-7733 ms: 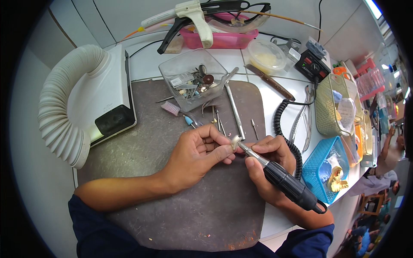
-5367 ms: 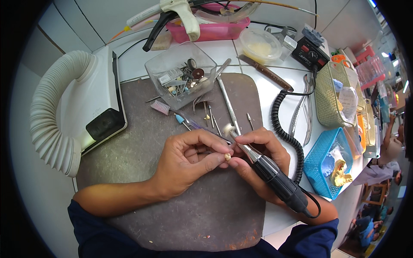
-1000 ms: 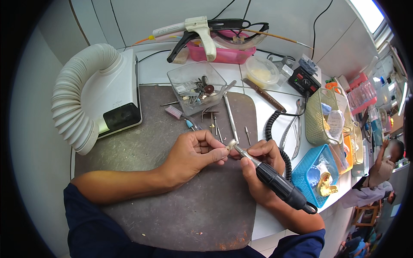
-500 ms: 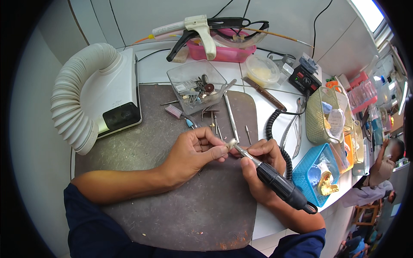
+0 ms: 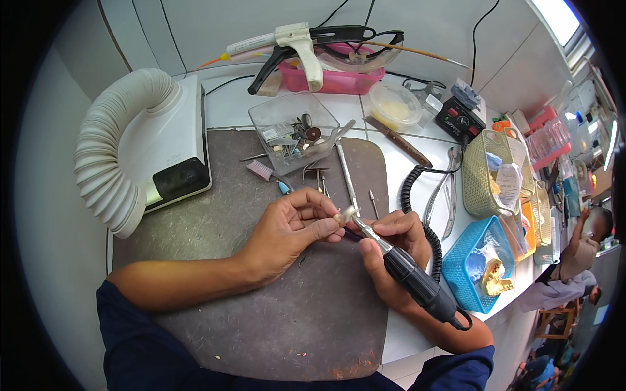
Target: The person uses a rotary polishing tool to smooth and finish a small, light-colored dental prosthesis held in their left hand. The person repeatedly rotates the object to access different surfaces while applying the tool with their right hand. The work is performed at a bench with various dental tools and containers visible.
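My left hand (image 5: pixel 280 228) pinches a small, pale, tooth-coloured piece (image 5: pixel 339 219) between thumb and fingers. In my right hand (image 5: pixel 394 244) lies a black and silver rotary handpiece (image 5: pixel 417 277), held like a pen with its tip up and to the left. At that tip a whitish rounded form (image 5: pixel 350 212) meets the piece; whether it is a polishing wheel or part of the piece, I cannot tell. Both hands are close together above the dark grey mat (image 5: pixel 261 332). Just beyond them lie a metal rod (image 5: pixel 345 171), a small bur (image 5: pixel 373 204) and a pink-bristled brush (image 5: pixel 261 171).
A white suction unit (image 5: pixel 173 143) with a ribbed hose stands left. Behind the hands are a clear box (image 5: pixel 261 119) of burs and discs, a pink tray (image 5: pixel 332 79) and a dispensing gun (image 5: pixel 303 49). A black coiled cord (image 5: pixel 407 189), control box (image 5: pixel 462 120) and blue basket (image 5: pixel 453 274) are right.
My hands have shifted only slightly. The handpiece has tilted a little, its rear end moving left and down, and the small piece has turned in my left fingers. The view has drifted slightly.
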`<act>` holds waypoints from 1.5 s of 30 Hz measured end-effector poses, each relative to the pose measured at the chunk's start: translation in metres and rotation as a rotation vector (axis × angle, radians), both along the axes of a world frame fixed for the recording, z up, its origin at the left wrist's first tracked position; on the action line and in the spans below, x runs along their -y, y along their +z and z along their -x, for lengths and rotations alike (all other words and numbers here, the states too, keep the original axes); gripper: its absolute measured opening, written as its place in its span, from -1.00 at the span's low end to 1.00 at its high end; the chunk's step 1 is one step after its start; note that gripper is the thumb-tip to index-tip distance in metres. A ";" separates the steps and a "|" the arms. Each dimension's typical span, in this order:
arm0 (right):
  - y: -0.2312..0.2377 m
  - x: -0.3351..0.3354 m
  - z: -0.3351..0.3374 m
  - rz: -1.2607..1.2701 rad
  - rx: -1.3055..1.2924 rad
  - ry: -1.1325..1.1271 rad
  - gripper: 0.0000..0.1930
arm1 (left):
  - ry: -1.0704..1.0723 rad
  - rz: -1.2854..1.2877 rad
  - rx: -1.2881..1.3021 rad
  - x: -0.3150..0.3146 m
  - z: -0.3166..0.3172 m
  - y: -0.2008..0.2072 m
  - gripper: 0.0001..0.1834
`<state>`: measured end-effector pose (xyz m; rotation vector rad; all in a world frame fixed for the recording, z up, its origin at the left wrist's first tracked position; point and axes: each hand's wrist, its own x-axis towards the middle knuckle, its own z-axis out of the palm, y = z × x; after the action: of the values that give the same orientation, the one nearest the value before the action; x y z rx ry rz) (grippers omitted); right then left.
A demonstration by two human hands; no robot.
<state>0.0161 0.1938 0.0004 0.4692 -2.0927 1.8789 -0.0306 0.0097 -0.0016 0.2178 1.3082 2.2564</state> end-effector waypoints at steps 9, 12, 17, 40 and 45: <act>0.001 0.000 0.001 -0.028 -0.012 -0.006 -0.73 | -0.005 0.060 0.011 -0.001 -0.001 0.005 -0.84; 0.002 0.001 0.001 -0.039 -0.016 -0.007 -0.74 | -0.008 0.045 0.038 0.000 -0.001 0.005 -0.80; 0.005 0.001 0.001 -0.043 -0.045 0.012 -0.75 | -0.009 0.057 0.045 -0.001 -0.001 0.005 -0.77; 0.010 -0.001 -0.001 -0.058 0.062 0.000 -0.75 | -0.010 0.059 0.040 -0.002 -0.001 0.006 -0.78; 0.006 0.001 0.001 -0.040 -0.042 0.034 -0.74 | -0.005 0.047 0.034 -0.001 -0.002 0.004 -0.78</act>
<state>0.0153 0.1932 0.0066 0.5518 -2.1118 1.8325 -0.0289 0.0110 0.0019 0.1650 1.3398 2.2133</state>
